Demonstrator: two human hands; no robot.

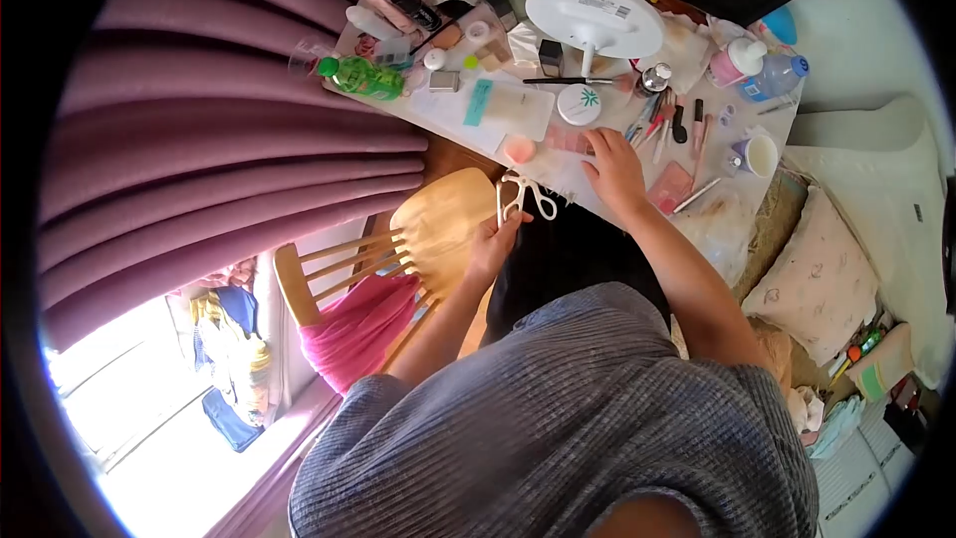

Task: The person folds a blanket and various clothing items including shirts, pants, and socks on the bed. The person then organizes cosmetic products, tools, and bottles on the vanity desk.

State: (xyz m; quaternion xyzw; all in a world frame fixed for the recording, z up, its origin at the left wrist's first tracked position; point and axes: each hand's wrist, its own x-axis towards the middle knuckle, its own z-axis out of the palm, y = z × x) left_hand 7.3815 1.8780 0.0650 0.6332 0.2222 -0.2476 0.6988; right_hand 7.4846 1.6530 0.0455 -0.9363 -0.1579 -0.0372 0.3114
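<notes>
My left hand (pixel 494 247) is closed round the lower part of a white eyelash curler (pixel 516 195), held up just off the table's front edge with its finger loops showing. My right hand (pixel 619 171) is at the table's front edge, fingertips on or beside a flat pink case (pixel 570 139). Its thumb stands apart from the fingers, and no object shows between them. A small round pot with pink contents (pixel 519 148) sits left of that case. Behind it are a white round tub with a green leaf mark (pixel 579 105) and a makeup brush (pixel 578 82).
A round white mirror (pixel 595 18) stands at the table's back. Left lies a green bottle (pixel 360 77); right are a white cup (pixel 757 155), a pump bottle (pixel 735 62) and several pens and brushes. A wooden chair (pixel 448 219) with pink cloth (pixel 360 334) stands beside purple curtains (pixel 229 120).
</notes>
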